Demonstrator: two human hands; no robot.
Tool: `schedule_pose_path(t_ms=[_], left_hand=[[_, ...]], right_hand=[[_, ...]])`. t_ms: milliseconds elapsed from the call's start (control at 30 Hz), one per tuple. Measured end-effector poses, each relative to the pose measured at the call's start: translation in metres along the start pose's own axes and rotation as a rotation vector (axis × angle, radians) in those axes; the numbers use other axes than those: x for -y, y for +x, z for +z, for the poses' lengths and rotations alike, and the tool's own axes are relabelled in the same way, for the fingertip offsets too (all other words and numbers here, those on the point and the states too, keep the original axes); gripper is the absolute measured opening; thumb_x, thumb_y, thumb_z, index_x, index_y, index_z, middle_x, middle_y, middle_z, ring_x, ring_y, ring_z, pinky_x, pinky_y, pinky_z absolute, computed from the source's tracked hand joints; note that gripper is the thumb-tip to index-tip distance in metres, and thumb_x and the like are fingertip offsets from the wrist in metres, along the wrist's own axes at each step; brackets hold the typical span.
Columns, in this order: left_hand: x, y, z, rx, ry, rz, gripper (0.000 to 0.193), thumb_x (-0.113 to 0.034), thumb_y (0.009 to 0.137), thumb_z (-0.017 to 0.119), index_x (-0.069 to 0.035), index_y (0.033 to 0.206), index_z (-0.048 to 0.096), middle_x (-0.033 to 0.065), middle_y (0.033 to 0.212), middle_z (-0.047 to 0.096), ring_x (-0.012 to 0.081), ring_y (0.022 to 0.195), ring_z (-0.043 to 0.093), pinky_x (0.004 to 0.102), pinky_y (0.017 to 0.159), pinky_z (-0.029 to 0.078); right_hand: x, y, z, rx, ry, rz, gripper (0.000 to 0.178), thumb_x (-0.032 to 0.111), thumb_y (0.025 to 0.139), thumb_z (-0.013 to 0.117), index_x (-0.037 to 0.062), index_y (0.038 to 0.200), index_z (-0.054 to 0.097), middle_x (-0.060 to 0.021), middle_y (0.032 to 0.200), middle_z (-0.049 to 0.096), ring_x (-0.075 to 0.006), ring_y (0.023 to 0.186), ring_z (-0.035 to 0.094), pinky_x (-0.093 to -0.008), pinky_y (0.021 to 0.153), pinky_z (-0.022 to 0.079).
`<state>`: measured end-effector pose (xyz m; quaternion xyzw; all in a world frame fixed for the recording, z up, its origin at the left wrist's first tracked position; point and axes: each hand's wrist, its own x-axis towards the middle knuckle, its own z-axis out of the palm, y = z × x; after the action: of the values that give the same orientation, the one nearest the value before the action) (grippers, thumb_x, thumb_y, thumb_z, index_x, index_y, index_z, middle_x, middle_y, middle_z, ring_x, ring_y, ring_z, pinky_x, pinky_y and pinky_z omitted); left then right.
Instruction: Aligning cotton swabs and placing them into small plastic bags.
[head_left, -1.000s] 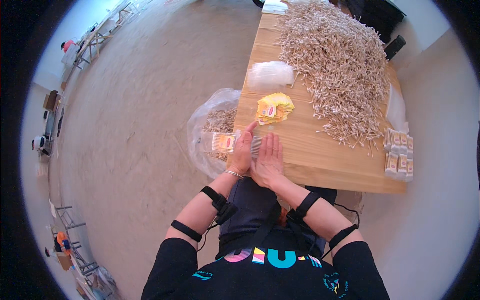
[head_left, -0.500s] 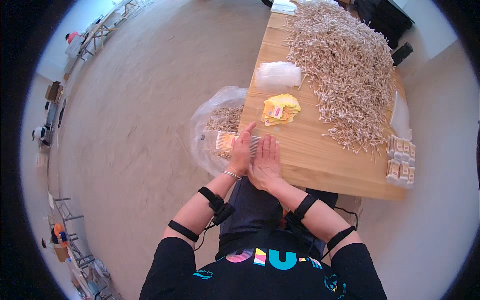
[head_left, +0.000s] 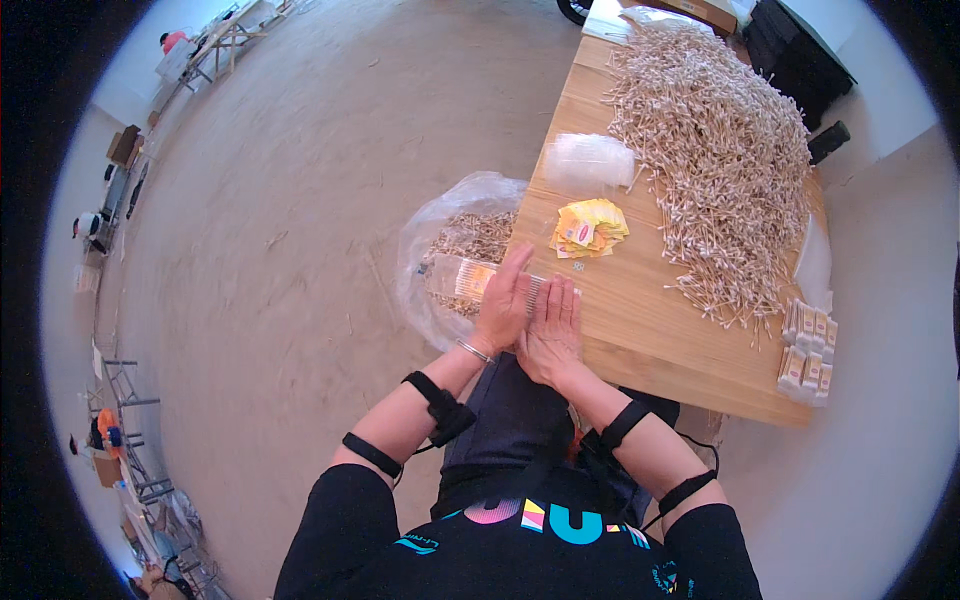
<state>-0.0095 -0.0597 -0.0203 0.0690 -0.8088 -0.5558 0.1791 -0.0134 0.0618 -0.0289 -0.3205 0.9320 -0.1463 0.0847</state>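
A clear packet of cotton swabs with a yellow-orange label (head_left: 474, 279) juts out past the table's left edge, over an open bag of swabs. Across its middle, my left hand (head_left: 503, 305) is closed, thumb side up; its other fingers are mostly hidden. White swab stems show in the narrow gap between my hands. My right hand (head_left: 552, 335) lies palm down beside it at the table corner, fingers straight and flat over the packet's near end. Just beyond my hands sits a loose pile of yellow printed cards (head_left: 590, 228).
A large heap of cotton swabs (head_left: 715, 170) covers the table's right side. Clear empty sleeves (head_left: 590, 160) lie beyond the cards. Finished-looking packets (head_left: 807, 345) stand at the near right corner. A big plastic bag of swabs (head_left: 415, 245) stands left of the wooden table (head_left: 690, 370).
The view has shifted, so the table sits slightly further right and lower. Both hands keep nearly the same pose on the packet.
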Motion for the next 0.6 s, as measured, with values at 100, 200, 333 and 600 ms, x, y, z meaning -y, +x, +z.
schedule_pose_path(t_ms=[100,200,333,600], left_hand=[[0.015,0.006,-0.028,-0.091,0.219,0.066,0.039,-0.015,0.094,0.041,0.000,0.131,0.044,0.0199,0.136,0.043,0.0341,0.132,0.033,0.0407,0.109,0.025],[0.041,0.010,-0.049,-0.112,0.599,0.043,0.042,-0.020,0.093,0.043,-0.002,0.131,0.044,0.0202,0.136,0.043,0.0343,0.133,0.032,0.0436,0.110,0.021],[0.082,0.011,-0.057,-0.107,0.672,-0.141,0.044,-0.026,0.094,0.044,-0.001,0.129,0.046,0.0204,0.131,0.048,0.0338,0.126,0.041,0.0404,0.105,0.029],[0.083,0.018,-0.062,0.028,0.235,-0.327,0.038,-0.034,0.096,0.043,0.000,0.095,0.061,0.0129,0.090,0.063,0.0243,0.083,0.058,0.0336,0.077,0.045]], right_hand=[[-0.002,0.000,0.005,-0.056,0.030,-0.008,0.087,0.041,0.084,0.050,-0.0109,0.140,0.009,-0.0276,0.148,0.007,-0.0418,0.139,0.000,-0.0483,0.113,0.000],[0.000,0.002,0.002,-0.047,0.016,0.006,0.087,0.042,0.085,0.049,-0.0095,0.141,0.007,-0.0264,0.149,0.005,-0.0403,0.139,-0.001,-0.0480,0.113,0.000],[0.004,0.002,0.002,-0.034,0.013,0.010,0.088,0.043,0.085,0.049,-0.0093,0.141,0.005,-0.0262,0.149,0.003,-0.0397,0.140,-0.001,-0.0472,0.114,0.000],[0.011,0.010,0.002,0.003,0.017,-0.011,0.088,0.043,0.085,0.049,-0.0092,0.141,0.007,-0.0262,0.149,0.005,-0.0394,0.140,-0.001,-0.0461,0.114,0.000]])
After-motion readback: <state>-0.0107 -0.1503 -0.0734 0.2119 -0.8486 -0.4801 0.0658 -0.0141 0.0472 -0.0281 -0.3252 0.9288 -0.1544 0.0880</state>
